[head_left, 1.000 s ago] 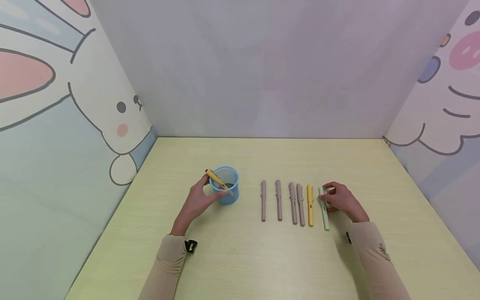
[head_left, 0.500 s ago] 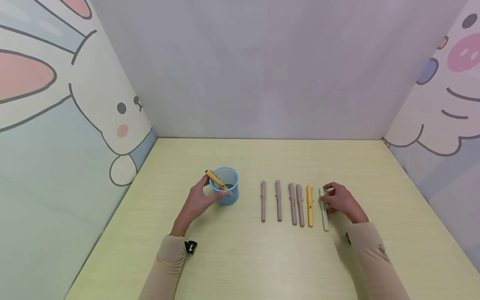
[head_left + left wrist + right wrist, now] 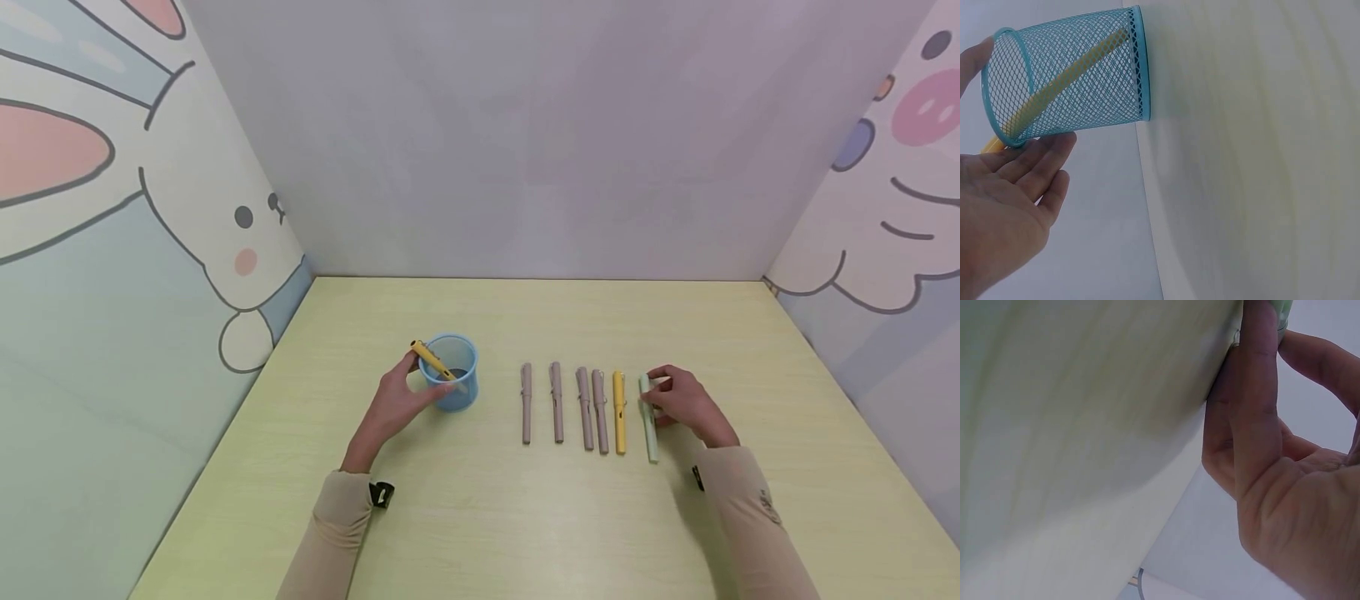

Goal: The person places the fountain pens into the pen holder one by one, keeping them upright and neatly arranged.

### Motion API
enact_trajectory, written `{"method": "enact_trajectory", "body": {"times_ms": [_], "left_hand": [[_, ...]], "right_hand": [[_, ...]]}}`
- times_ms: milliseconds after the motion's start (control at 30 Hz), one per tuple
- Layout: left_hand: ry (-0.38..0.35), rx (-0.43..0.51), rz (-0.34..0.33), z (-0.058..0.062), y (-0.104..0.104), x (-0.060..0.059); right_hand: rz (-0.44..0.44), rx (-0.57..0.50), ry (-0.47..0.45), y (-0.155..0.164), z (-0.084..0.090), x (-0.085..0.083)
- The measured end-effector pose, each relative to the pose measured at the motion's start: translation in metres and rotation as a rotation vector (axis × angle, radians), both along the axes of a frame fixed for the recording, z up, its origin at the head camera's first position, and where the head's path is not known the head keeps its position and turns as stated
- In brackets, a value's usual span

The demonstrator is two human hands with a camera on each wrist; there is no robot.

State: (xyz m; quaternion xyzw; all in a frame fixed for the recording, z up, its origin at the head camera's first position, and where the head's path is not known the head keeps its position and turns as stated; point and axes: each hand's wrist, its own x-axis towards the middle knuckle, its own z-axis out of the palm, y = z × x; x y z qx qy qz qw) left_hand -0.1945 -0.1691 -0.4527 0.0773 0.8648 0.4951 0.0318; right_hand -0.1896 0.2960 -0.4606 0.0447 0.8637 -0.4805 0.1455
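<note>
Step in hand, as judged: loading pens into the cup. The left hand (image 3: pixel 395 404) steadies the blue mesh cup (image 3: pixel 452 370) on the table (image 3: pixel 480 517), fingers around its wall. The right hand (image 3: pixel 681 402) pinches the pale green pen (image 3: pixel 648 418), rightmost of the row. Next move calls for a clean lift. The cup contains one yellow pen (image 3: pixel 432 359), leaning.

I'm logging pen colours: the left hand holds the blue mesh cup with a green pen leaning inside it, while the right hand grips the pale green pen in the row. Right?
Not quite: the pen in the blue mesh cup is yellow, as the head view shows. The rest stands.
</note>
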Motion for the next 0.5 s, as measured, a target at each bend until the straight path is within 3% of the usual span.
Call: {"method": "enact_trajectory", "body": {"times_ms": [500], "left_hand": [[0.001, -0.002, 0.001, 0.0008, 0.0002, 0.001]], "right_hand": [[-0.01, -0.049, 0.026, 0.0003, 0.0007, 0.0018]]}}
